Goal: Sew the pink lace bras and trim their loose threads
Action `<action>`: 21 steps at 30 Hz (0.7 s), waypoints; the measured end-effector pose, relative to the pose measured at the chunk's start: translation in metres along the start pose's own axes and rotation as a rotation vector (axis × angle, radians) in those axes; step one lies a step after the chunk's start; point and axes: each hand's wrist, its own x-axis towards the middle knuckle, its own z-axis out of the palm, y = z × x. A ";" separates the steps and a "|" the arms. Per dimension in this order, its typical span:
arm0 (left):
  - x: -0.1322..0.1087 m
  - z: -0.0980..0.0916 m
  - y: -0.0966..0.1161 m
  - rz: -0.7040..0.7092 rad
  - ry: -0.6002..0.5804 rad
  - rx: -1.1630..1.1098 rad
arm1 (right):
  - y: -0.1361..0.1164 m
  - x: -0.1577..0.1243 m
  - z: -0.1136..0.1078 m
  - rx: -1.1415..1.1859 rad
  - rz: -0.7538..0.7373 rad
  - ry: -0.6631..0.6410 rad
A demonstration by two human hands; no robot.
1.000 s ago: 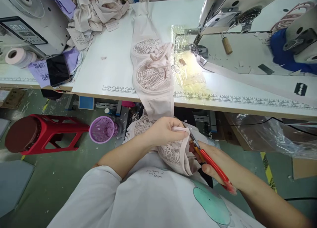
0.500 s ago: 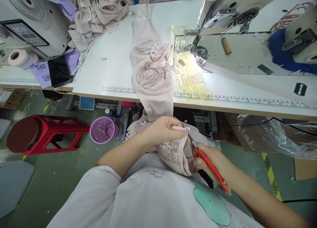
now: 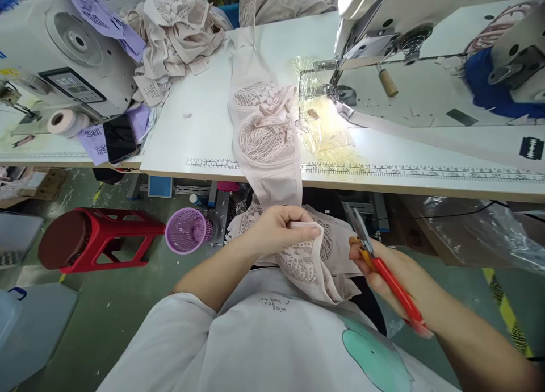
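Observation:
My left hand (image 3: 281, 230) is closed on the edge of a pale pink lace bra (image 3: 313, 258) lying in my lap. A chain of joined pink bras (image 3: 264, 133) runs from it up over the edge of the white sewing table (image 3: 191, 130). My right hand (image 3: 383, 270) grips red-handled thread snips (image 3: 385, 272) just right of the bra, with the blades pointing up and clear of the fabric.
A sewing machine (image 3: 409, 34) stands on the right of the table, its needle area lit. A heap of pink bras (image 3: 179, 31) lies at the back left. On the left are a phone (image 3: 120, 145), a tape roll (image 3: 63, 121) and another machine (image 3: 72, 57). Below, a red stool (image 3: 93, 238) and a purple basket (image 3: 187, 230).
The snips have moved right and away from the bra strap held by my left hand. The camera view has shifted slightly to the left.

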 end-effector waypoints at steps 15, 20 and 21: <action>-0.012 -0.011 0.007 -0.032 0.111 -0.013 | 0.002 0.001 -0.004 -0.182 -0.065 -0.030; -0.013 -0.011 0.009 -0.020 0.159 0.031 | -0.005 0.000 0.003 -0.109 -0.171 -0.014; -0.013 -0.012 0.009 0.000 0.153 0.040 | -0.007 0.002 0.002 -0.121 -0.169 -0.017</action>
